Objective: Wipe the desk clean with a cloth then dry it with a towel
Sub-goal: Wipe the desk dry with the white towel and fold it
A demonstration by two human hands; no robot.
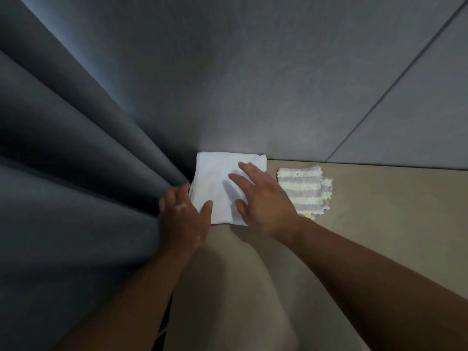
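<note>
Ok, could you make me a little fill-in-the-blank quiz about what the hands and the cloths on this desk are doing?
1. The right hand lies flat on the folded ___ towel.
2. The striped cloth lies on the desk to the ___ of that towel.
3. The left hand has its thumb on the towel too, so ___ hands touch it.
Missing words: white; right; two.

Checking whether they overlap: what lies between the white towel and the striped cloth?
Head view: a narrow strip of bare desk separates the white towel and striped cloth near the wall; lower down, the right hand covers the gap.
</note>
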